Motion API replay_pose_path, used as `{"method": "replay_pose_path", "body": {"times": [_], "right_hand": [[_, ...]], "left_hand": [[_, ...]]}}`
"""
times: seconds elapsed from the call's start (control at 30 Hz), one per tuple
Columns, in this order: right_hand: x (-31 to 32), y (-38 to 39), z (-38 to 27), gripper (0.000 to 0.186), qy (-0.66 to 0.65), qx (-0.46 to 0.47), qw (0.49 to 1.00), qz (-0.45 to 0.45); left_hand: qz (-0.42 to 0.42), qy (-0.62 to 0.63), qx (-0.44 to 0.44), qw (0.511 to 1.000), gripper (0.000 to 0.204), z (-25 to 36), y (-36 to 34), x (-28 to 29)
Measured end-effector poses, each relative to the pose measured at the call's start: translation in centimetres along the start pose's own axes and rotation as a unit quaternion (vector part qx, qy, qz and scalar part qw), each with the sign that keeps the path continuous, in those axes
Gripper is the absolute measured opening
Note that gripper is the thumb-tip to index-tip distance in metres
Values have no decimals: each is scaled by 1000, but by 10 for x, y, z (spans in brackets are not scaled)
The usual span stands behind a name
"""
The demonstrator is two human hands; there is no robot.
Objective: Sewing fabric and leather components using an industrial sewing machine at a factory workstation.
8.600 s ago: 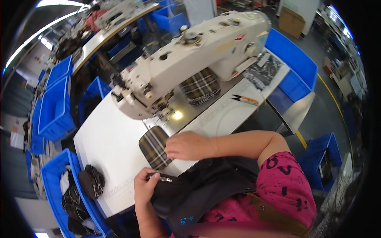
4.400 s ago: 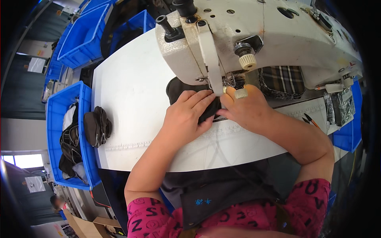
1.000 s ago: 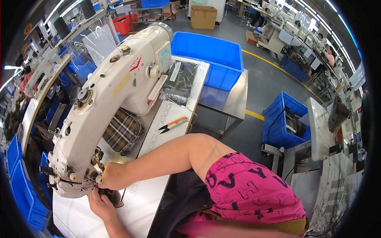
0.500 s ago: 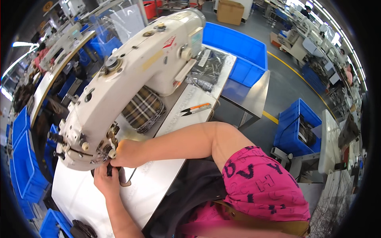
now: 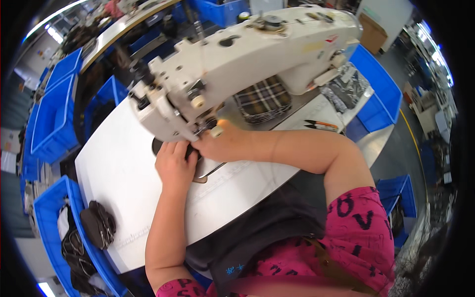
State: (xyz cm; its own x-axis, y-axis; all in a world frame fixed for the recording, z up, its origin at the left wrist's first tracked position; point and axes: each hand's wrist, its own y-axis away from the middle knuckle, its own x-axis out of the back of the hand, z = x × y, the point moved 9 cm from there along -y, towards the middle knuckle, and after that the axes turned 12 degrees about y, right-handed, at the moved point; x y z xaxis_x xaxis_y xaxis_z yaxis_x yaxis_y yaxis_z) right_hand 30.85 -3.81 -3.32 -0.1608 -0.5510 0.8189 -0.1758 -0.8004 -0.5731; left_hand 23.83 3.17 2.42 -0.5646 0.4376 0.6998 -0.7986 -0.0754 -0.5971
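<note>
Dark fabric [image 5: 159, 146] lies flat under the head of the cream sewing machine [image 5: 237, 59], on the white table [image 5: 114, 173], and I see only a sliver of it past my hands. Half a second ago the view looked from farther right, with my left hand low beneath the machine; now it sits over the work and more bare table shows to the left. That side gives open room out to the table's curved edge, where a pile of dark pieces [image 5: 98, 223] rests beside a blue bin [image 5: 49, 208]. To the right, a plaid piece [image 5: 262, 98] lies under the machine arm and orange-handled snips [image 5: 321, 124] near the far edge. My left hand [image 5: 175, 166] presses flat on the fabric, fingers together and lightly curled. My right hand [image 5: 220, 143] reaches in at the needle area, fingers bunched close; I cannot tell whether they pinch anything.
</note>
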Motion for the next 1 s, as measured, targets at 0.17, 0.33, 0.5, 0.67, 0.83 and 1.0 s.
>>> {"method": "replay_pose_path", "body": {"times": [0.17, 0.33, 0.5, 0.67, 0.83, 1.0], "right_hand": [[18, 4, -4, 16, 81, 26, 993, -84], [18, 2, -11, 24, 101, 44, 984, -137], [27, 6, -7, 36, 133, 78, 986, -68], [40, 6, -15, 32, 162, 133, 978, 5], [37, 11, -13, 27, 160, 150, 975, -20], [50, 21, -12, 37, 67, 154, 981, -99]], "left_hand": [[-19, -2, 21, 1000, 31, 0, -1, -4], [-64, 119, 33, 990, 27, -3, 0, 4], [-115, 230, 114, 960, 18, -22, 4, -6], [-170, 244, 183, 937, 22, -38, 9, -16], [-160, 192, 125, 960, 20, -35, 8, -20], [-202, 252, 177, 930, 18, -50, 12, -29]]}}
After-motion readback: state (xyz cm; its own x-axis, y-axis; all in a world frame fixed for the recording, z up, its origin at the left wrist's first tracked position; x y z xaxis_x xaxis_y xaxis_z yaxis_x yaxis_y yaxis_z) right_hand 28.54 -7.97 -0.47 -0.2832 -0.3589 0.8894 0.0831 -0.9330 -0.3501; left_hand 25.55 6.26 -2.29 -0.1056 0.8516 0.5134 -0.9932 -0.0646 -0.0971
